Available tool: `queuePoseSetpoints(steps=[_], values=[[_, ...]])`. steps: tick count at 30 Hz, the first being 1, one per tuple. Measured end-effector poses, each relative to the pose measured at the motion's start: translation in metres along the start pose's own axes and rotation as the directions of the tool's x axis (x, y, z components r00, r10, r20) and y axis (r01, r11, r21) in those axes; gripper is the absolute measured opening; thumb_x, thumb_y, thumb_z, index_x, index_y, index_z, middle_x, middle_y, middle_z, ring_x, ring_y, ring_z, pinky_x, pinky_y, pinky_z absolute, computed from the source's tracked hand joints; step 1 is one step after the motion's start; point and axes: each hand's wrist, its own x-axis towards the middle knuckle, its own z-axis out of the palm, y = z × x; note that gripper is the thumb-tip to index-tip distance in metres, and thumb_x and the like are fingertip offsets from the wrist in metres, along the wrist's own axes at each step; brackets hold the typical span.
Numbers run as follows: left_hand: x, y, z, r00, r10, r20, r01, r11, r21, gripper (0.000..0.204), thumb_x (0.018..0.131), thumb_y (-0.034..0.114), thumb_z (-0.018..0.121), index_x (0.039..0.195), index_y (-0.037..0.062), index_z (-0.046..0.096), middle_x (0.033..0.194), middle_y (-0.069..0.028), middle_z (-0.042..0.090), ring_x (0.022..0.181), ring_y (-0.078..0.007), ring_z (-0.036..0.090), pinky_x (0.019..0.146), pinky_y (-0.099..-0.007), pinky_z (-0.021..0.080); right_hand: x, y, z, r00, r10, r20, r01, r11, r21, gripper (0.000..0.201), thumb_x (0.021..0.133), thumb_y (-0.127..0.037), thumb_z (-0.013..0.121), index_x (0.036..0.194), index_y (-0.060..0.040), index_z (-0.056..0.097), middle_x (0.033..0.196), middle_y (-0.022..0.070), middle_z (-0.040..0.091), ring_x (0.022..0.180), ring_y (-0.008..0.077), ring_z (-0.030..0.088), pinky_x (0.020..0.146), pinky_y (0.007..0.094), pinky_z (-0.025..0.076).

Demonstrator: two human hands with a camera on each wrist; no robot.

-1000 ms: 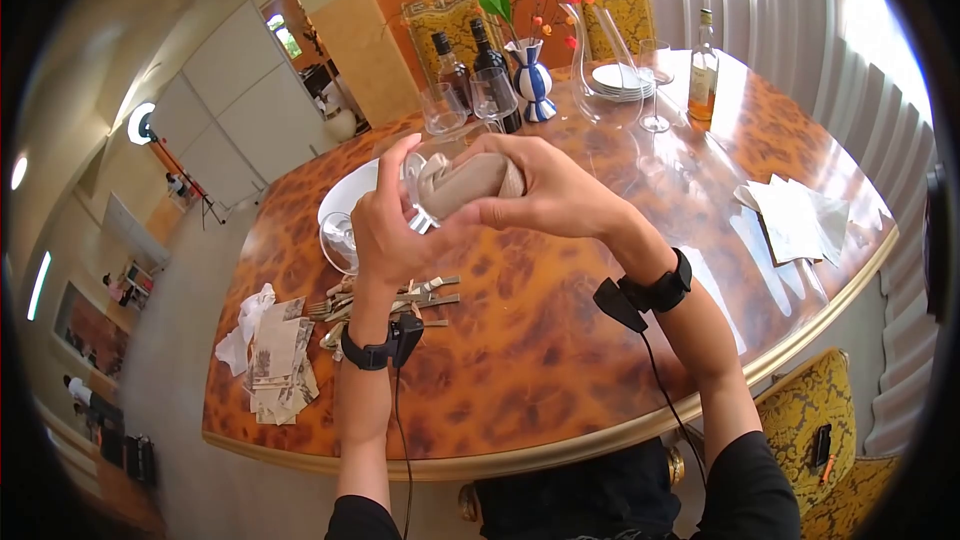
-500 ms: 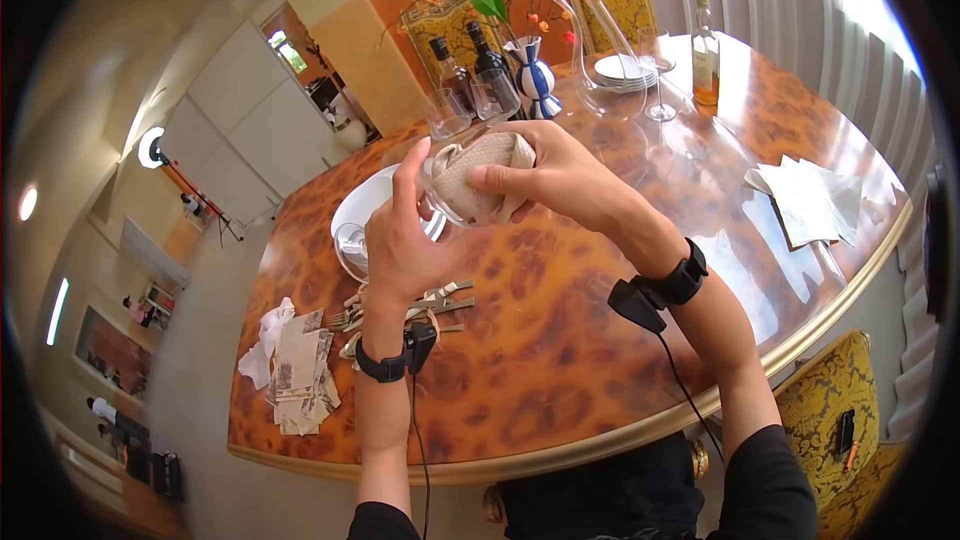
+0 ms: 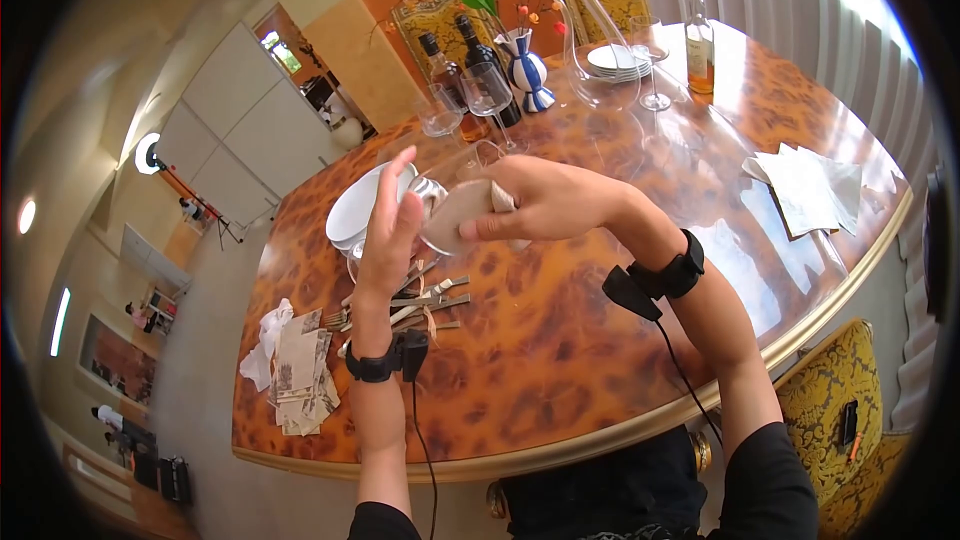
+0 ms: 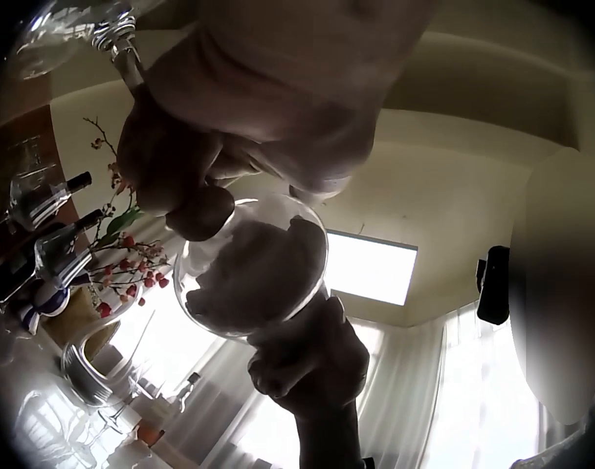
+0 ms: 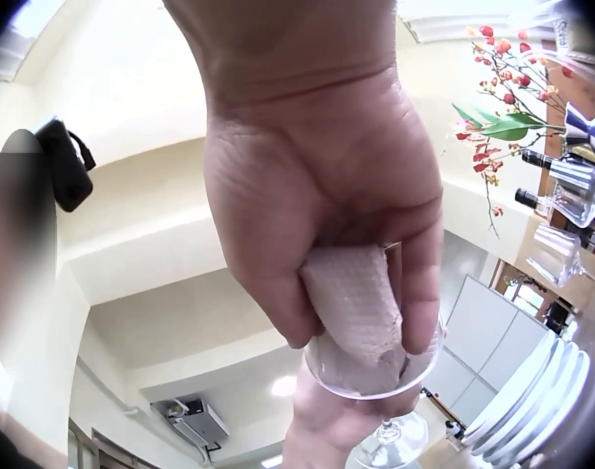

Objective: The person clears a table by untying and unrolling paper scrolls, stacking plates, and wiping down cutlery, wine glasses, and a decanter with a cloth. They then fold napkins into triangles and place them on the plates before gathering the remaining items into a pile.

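Observation:
Between both hands, a clear wine glass [image 3: 436, 238] is held tilted, its mouth toward the right hand. My left hand [image 3: 384, 240] grips it at the stem end; in the left wrist view the stem [image 4: 127, 64] passes between the fingers. A beige waffle-weave cloth [image 5: 354, 301] is bunched inside the bowl. My right hand [image 3: 552, 202] holds this cloth at the rim, with the thumb on the near side and fingers on the far side. The glass's foot [image 5: 399, 446] shows beyond the left hand in the right wrist view.
White plates [image 3: 350, 215], cutlery [image 3: 440, 292] and patterned paper napkins [image 3: 300, 370] lie at the left. Behind stand wine glasses [image 3: 487, 90], dark bottles [image 3: 466, 35], a blue-white vase [image 3: 526, 70], a decanter [image 3: 600, 80] and an amber bottle [image 3: 700, 55]. White napkins [image 3: 800, 190] lie right.
The right hand has twisted back and forth at the glass's mouth, turning the cloth. Both hands and the glass are slightly lower than half a second ago, and the left fingers point more upward.

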Motion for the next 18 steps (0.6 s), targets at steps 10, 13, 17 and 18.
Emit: queuePoseSetpoints(steps=[10, 13, 17, 18], values=[[-0.002, 0.005, 0.018, 0.912, 0.411, -0.010, -0.381, 0.854, 0.356, 0.098, 0.071, 0.041, 0.085, 0.146, 0.0044, 0.032, 0.098, -0.0095, 0.068, 0.070, -0.0076, 0.061, 0.058, -0.0207, 0.046, 0.000, -0.009, -0.007, 0.945, -0.027, -0.326, 0.129, 0.947, 0.295, 0.033, 0.096, -0.032, 0.061, 0.105, -0.0012, 0.068, 0.084, 0.0035, 0.066, 0.073, 0.0100, 0.056, 0.064, 0.0293, 0.047], [0.003, -0.002, 0.021, 0.922, 0.386, -0.032, -0.385, 0.922, 0.031, 0.091, 0.082, 0.043, 0.077, 0.147, 0.0035, 0.028, 0.094, -0.0089, 0.066, 0.066, -0.0062, 0.057, 0.054, -0.0192, 0.042, 0.002, -0.010, -0.005, 0.910, -0.052, -0.411, 0.144, 0.970, 0.197, 0.032, 0.099, -0.031, 0.056, 0.104, -0.0012, 0.067, 0.080, 0.0030, 0.065, 0.070, 0.0089, 0.056, 0.063, 0.0286, 0.047], [0.003, -0.004, 0.024, 0.956, 0.294, 0.004, -0.294, 0.956, 0.004, 0.080, 0.095, 0.051, 0.057, 0.148, 0.0027, 0.023, 0.086, -0.0066, 0.061, 0.058, -0.0052, 0.048, 0.049, -0.0196, 0.035, 0.005, -0.010, -0.005, 0.702, 0.112, -0.703, 0.248, 0.887, 0.390, 0.034, 0.103, -0.029, 0.049, 0.106, 0.0010, 0.065, 0.077, 0.0016, 0.064, 0.068, 0.0072, 0.056, 0.060, 0.0261, 0.046], [0.003, -0.002, 0.028, 0.986, 0.164, -0.016, -0.165, 0.976, -0.145, 0.073, 0.097, 0.057, 0.045, 0.145, 0.0043, 0.030, 0.078, -0.0052, 0.054, 0.055, -0.0071, 0.041, 0.048, -0.0226, 0.031, 0.005, -0.010, -0.007, 0.703, 0.112, -0.703, 0.248, 0.887, 0.390, 0.034, 0.103, -0.029, 0.049, 0.106, 0.0010, 0.065, 0.077, 0.0016, 0.064, 0.068, 0.0072, 0.056, 0.060, 0.0261, 0.046]])
